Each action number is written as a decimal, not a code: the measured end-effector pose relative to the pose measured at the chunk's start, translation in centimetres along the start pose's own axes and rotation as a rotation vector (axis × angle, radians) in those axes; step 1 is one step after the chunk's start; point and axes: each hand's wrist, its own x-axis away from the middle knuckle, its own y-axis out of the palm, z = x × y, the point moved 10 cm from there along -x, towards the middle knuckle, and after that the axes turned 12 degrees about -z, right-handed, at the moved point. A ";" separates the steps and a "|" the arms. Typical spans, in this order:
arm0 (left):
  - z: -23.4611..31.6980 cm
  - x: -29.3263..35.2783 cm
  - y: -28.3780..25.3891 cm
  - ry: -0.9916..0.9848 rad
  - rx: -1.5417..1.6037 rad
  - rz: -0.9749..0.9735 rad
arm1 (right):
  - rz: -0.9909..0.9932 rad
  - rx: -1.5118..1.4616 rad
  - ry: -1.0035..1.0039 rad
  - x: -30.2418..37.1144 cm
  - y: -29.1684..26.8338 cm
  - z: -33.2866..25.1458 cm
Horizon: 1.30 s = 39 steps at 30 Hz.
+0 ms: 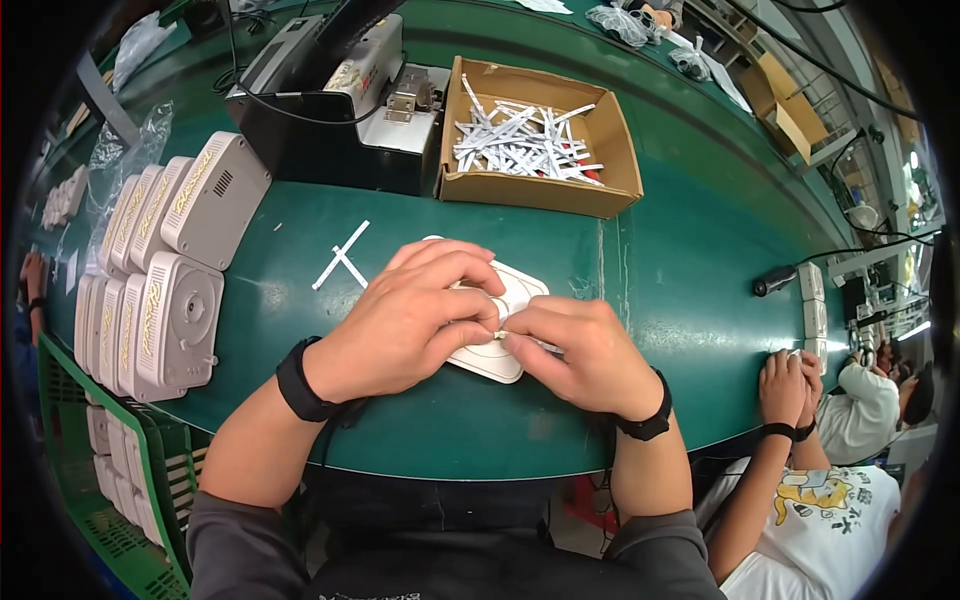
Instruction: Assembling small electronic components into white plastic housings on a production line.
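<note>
A flat white plastic housing (489, 364) with rounded corners lies on the green bench in front of me, partly covered by both hands. My left hand (415, 312) rests over its left side, thumb and fingertips pinched together at its middle. From the right, my right hand (577, 346) meets it there, thumb and forefinger closed. Between the fingertips is a small pale piece (500, 335), too small and covered to name. Left of the housing, two white paper strips (343, 257) lie crossed on the bench.
An open cardboard box (540, 195) of white strips stands at the back, beside a black and silver machine (400, 150). Grey-white housings (180, 325) are stacked at left, above a green crate (110, 540). A co-worker's hands (788, 385) work at far right, near a black cylindrical tool (774, 281).
</note>
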 end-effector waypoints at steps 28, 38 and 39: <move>-0.4 -0.4 0.2 0.011 0.073 -0.004 | -0.078 -0.047 0.021 -0.4 -0.2 0.1; -0.5 -0.3 0.0 0.008 0.102 -0.005 | -0.021 -0.072 0.033 -0.1 -0.2 0.2; -0.5 -0.2 0.0 0.012 0.104 -0.002 | -0.043 -0.085 0.034 -0.1 -0.2 0.2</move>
